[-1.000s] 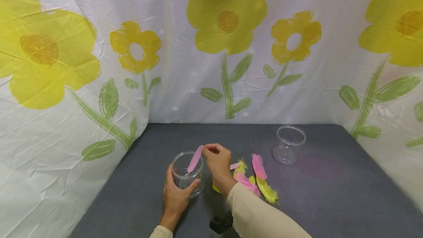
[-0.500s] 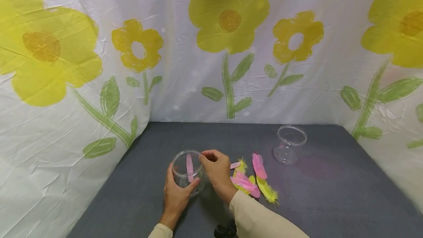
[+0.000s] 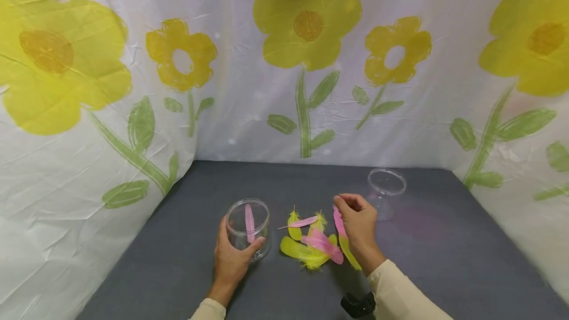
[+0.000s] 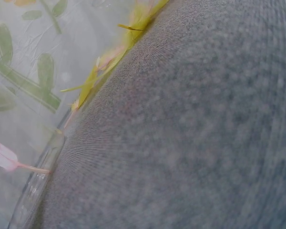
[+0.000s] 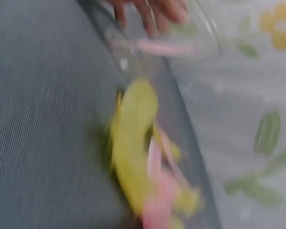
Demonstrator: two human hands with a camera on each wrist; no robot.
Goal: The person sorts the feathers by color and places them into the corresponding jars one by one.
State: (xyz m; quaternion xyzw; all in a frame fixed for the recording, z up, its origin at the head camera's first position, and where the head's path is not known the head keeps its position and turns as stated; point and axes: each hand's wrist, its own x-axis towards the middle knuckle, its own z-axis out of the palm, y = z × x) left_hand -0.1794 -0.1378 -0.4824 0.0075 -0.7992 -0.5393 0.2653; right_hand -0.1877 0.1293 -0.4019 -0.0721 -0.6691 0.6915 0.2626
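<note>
My left hand [image 3: 231, 260] grips a clear round jar [image 3: 269, 221], its thumb across the front. Inside the jar a pink feather [image 3: 250, 223] stands upright; the left wrist view shows that pink feather [image 4: 5, 156] with its quill down at the jar's base. Over at the right, my right hand [image 3: 361, 223] has thumb and fingertips drawn together at the upper tip of another pink feather [image 3: 340, 223]; whether they pinch it cannot be told. Between the hands lies a loose pile of yellow feathers [image 3: 291, 247] and pink feathers [image 3: 323, 245].
Another clear jar [image 3: 386, 181] stands farther back on the dark grey tabletop [image 3: 426, 260], partly behind my right hand. A black wrist strap device [image 3: 358, 305] sits by the right sleeve. White cloth with printed flowers [image 3: 240, 127] hangs behind and at both sides.
The pink feather has gone from my right fingertips into the jar and stands there. My right hand has moved right, from the jar rim to beyond the pile. The left hand keeps its hold.
</note>
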